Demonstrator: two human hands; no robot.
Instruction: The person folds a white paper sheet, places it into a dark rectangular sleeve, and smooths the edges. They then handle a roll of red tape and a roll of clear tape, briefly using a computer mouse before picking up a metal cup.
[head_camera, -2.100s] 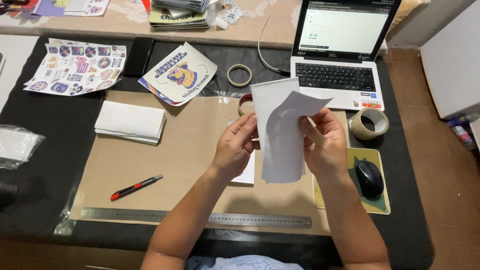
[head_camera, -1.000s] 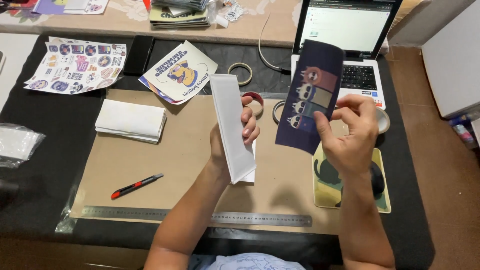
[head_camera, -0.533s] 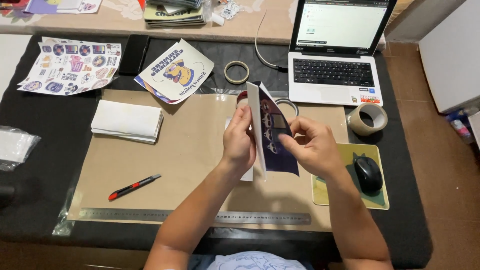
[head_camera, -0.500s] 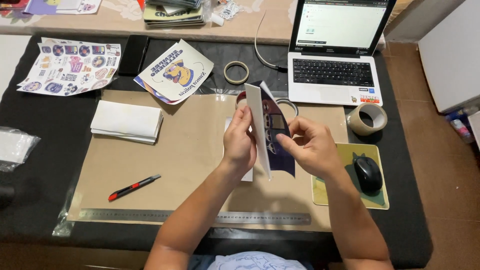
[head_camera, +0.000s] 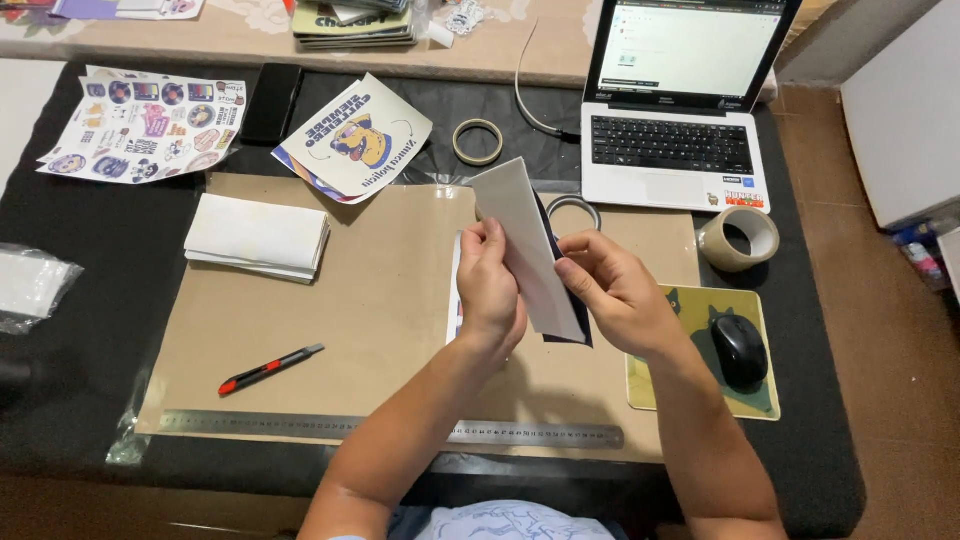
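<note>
Both grips pinch the sheet (head_camera: 528, 245), left hand (head_camera: 490, 290) on its left edge, right hand (head_camera: 615, 295) opposite, long axis tilting away.

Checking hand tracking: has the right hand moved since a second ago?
Yes. The right hand came down and left, from beside the laptop onto the sheet.

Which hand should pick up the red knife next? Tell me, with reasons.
Left, probably. The knife lies on the brown mat, on the left hand's side with no crossing. The right hand is farther off and also grips the sheet, so it can keep holding it.
</note>
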